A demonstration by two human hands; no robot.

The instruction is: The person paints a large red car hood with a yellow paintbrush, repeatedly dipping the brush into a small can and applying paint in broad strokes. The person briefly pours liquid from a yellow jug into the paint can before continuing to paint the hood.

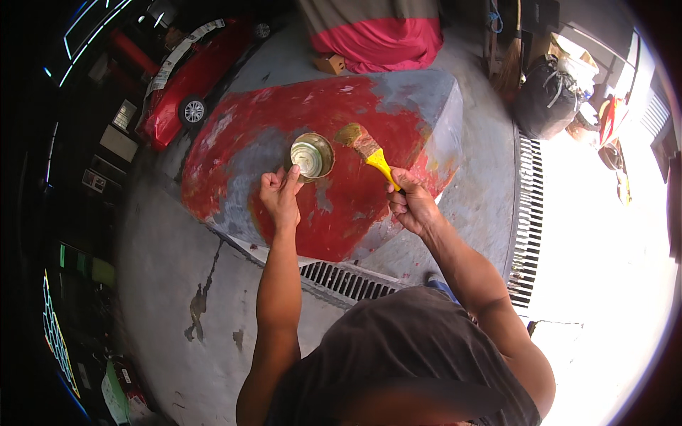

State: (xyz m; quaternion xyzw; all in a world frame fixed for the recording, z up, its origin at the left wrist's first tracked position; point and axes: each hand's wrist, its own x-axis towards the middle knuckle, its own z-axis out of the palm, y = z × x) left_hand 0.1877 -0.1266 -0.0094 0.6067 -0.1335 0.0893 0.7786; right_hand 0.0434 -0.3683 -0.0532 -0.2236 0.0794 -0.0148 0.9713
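Observation:
A round open metal can [311,157] is gripped at its near rim by my left hand [281,195], thumb over the edge. A little pale liquid seems to lie inside it. My right hand [412,202] is closed round the yellow handle of a paintbrush [376,157]. The brush points up and left, and its wide bristles [349,134] look stained brown, just right of the can and apart from it. Both are held above a large car panel [341,227] with red paint and grey sanded patches.
A red car [186,85] stands at the far left. Behind the panel are a pink-and-brown cover [376,39] and a small cardboard box [330,64]. Slotted floor drains [526,213] run at right and in front. A black bag [547,99] and a broom [511,60] are at far right.

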